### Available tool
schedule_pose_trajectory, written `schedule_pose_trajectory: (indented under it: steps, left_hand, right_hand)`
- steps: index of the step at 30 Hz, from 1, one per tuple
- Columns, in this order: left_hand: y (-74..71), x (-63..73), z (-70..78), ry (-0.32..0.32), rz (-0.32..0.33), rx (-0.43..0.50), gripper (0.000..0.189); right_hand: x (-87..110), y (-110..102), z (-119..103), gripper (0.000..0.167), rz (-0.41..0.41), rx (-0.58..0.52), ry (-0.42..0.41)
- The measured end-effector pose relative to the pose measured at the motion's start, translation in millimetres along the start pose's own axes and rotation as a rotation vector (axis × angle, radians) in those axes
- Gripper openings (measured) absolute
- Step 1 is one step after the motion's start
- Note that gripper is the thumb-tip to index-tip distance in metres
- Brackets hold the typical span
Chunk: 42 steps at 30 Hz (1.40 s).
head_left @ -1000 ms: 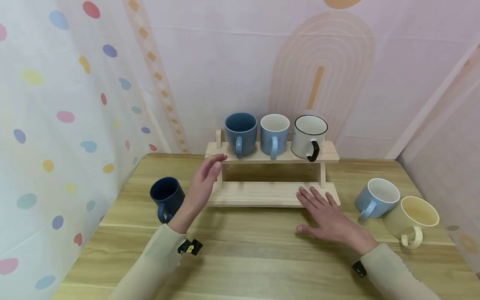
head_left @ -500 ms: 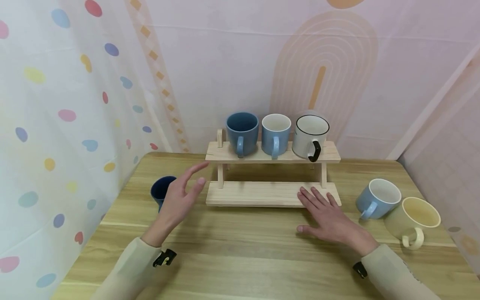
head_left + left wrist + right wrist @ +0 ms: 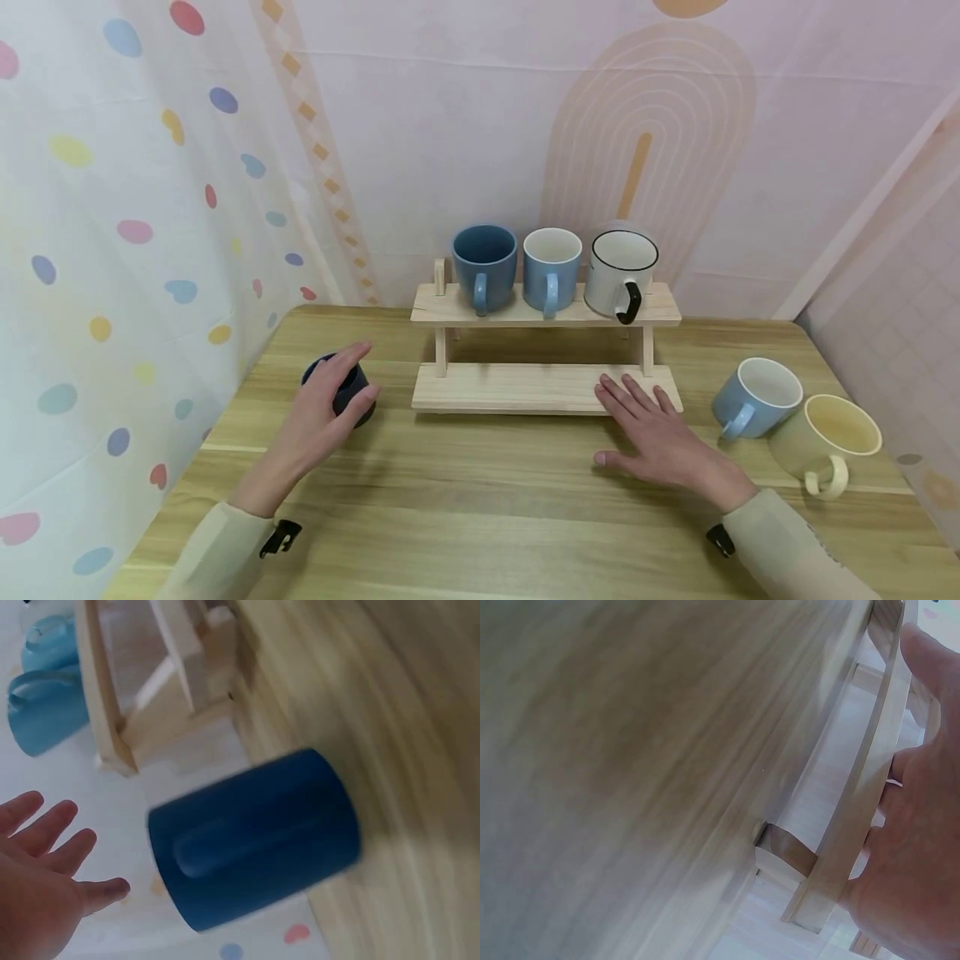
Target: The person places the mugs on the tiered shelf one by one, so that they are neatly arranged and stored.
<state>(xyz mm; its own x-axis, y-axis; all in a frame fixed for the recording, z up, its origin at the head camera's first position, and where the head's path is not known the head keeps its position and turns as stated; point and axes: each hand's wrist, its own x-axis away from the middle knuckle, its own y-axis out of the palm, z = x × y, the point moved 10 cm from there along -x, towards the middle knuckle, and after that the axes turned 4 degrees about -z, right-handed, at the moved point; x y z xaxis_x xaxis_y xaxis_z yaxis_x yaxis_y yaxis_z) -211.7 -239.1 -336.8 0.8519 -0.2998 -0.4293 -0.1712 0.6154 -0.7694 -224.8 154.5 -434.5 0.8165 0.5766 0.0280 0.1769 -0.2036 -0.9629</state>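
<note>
My left hand point(image 3: 318, 421) hovers over and in front of a dark blue mug point(image 3: 352, 387), fingers spread and holding nothing; it hides much of the mug in the head view. In the left wrist view the dark blue mug point(image 3: 255, 836) stands apart from the fingers. My right hand point(image 3: 660, 437) lies palm down with straight fingers on the right end of the lower board of a two-tier wooden rack point(image 3: 510, 387). On the upper board stand a blue mug point(image 3: 495, 287), a light blue mug point(image 3: 536, 279) and a white enamel mug point(image 3: 611, 287) with a black handle.
To the right on the wooden table point(image 3: 510, 517) stand another light blue mug point(image 3: 750, 408) and a cream mug point(image 3: 802, 446), close together. A patterned curtain point(image 3: 450, 125) hangs behind and at both sides of the table.
My left hand has moved left and down from beside the rack's upper board to the dark blue mug. The right hand has stayed on the lower board.
</note>
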Motion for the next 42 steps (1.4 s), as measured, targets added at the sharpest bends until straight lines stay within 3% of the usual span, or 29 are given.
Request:
schedule_pose_trajectory:
  steps: [4, 12, 17, 22, 28, 36, 42]
  left_hand:
    - [-0.1, 9.9, -11.6, -0.026, -0.023, -0.035, 0.061]
    - [-8.0, 33.6, -40.8, -0.183, -0.024, -0.003, 0.070]
    - [-8.5, 46.8, -57.5, -0.288, -0.060, 0.047, 0.080]
    - [-8.7, 62.2, -71.5, -0.396, -0.077, 0.161, 0.082]
    - [-6.4, 77.7, -85.6, -0.491, -0.061, 0.360, 0.071]
    - [-2.3, 85.1, -89.6, -0.509, 0.008, 0.575, 0.061]
    - [9.6, 88.5, -92.7, -0.566, -0.047, 0.648, 0.061]
  right_hand:
    - [1.2, 0.1, 0.0, 0.095, 0.003, 0.007, 0.000]
    - [2.7, 0.9, -0.5, 0.095, 0.007, -0.001, -0.002]
    - [1.9, 1.9, 0.5, 0.095, 0.009, 0.011, -0.002]
    - [1.3, 1.8, 0.3, 0.095, 0.008, 0.013, -0.003]
    - [0.9, 1.8, -0.1, 0.095, 0.002, 0.010, 0.001]
    - [0.4, 0.4, -0.5, 0.095, 0.006, 0.016, 0.001]
    - [1.5, -0.6, -1.3, 0.095, 0.012, 0.014, -0.004]
